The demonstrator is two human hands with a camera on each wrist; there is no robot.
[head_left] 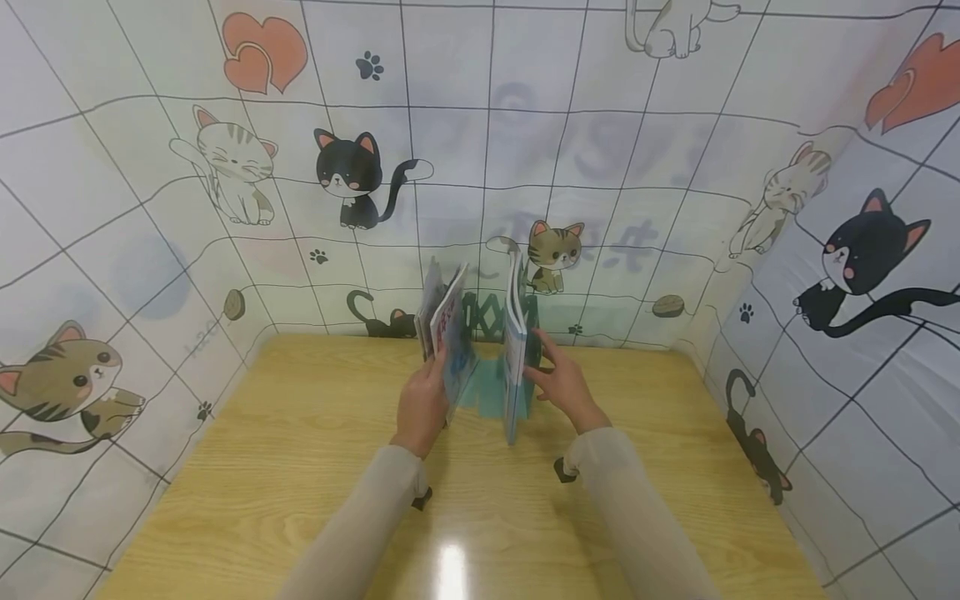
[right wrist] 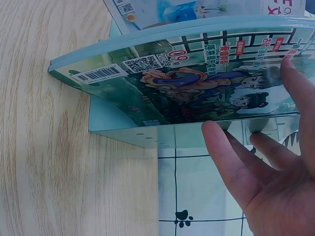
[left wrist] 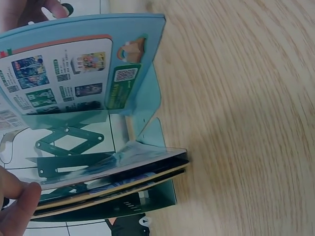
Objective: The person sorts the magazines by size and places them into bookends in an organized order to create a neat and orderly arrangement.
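Note:
A teal expandable bookrack (left wrist: 69, 140) with a crisscross lattice stands on the table, its two side panels upright. Several thin books (left wrist: 113, 187) lean together on its left side. My left hand (head_left: 422, 410) grips them near the edge, thumb on the inner side. On the right side stands a magazine (right wrist: 187, 83) with a barcode and illustrated figures on its cover; its other face (left wrist: 74, 73) is light blue with small pictures. My right hand (head_left: 566, 385) has spread, fairly straight fingers touching this magazine and the side panel from the right. A gap separates the two groups.
The wooden table (head_left: 315, 500) meets a wall (head_left: 450, 183) covered in a cat-patterned grid sheet, close behind the bookrack. Similar sheets rise at the left and right. Dark straps (head_left: 422, 498) show at both wrists.

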